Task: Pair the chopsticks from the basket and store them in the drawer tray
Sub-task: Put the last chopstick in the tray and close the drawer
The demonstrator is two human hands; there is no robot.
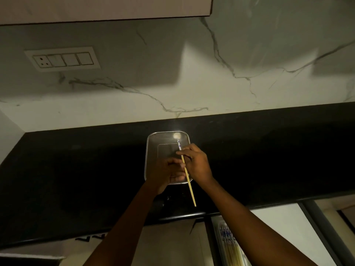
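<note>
A metal mesh basket point(153, 143) sits on the black countertop, and what I can see of its inside looks bare. Over its near half my right hand point(197, 166) grips pale wooden chopsticks point(190, 189) with a blue-patterned top end; they slant from the basket down toward the counter's front edge. Whether it is one stick or a pair held together I cannot tell. My left hand point(167, 173) is curled against the same chopsticks from the left. Below the counter an open drawer tray point(221, 246) holds several chopsticks laid lengthwise.
The black countertop point(76, 179) runs left to right under a white marbled wall with a switch panel point(63, 59). A wall cabinet point(96, 8) hangs overhead. A dark drawer rail point(322, 227) runs to the right of the tray.
</note>
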